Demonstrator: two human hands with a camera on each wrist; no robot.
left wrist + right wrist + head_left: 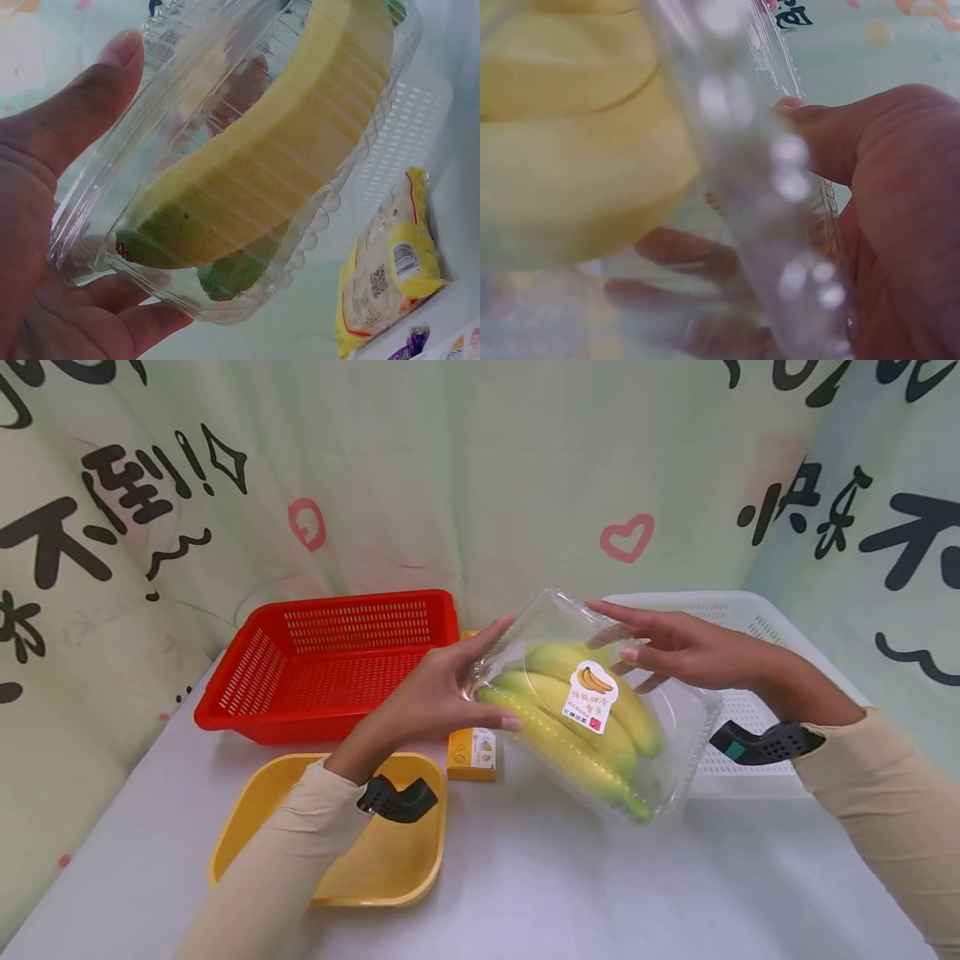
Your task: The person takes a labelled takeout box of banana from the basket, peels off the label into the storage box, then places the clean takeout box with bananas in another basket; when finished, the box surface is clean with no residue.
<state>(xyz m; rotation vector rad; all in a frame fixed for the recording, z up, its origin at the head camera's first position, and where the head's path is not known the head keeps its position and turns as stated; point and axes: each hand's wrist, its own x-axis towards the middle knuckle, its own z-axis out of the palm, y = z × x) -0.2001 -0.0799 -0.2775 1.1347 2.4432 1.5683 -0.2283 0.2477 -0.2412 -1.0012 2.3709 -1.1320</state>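
A clear plastic clamshell box (678, 768) of yellow-green bananas (555, 739), with a white label (591, 697) on its lid, is held tilted above the white table. My left hand (446, 689) grips its left edge, the thumb on the near side. At the upper right edge my right hand (693, 652) pinches the box, with some fingers visible behind the clear plastic. In the left wrist view, a large banana (255, 165) shows through the ribbed side, between the left thumb and fingers. The right wrist view shows the right thumb (821, 127) against the rim.
Back left stands a red slotted basket (288, 725); in front of it sits a yellow tray (375, 864). Beyond the banana box, a small yellow carton (471, 758) lies partly hidden. A white perforated basket (798, 652) stands at the right. The left wrist view includes a yellow-edged packet (390, 262).
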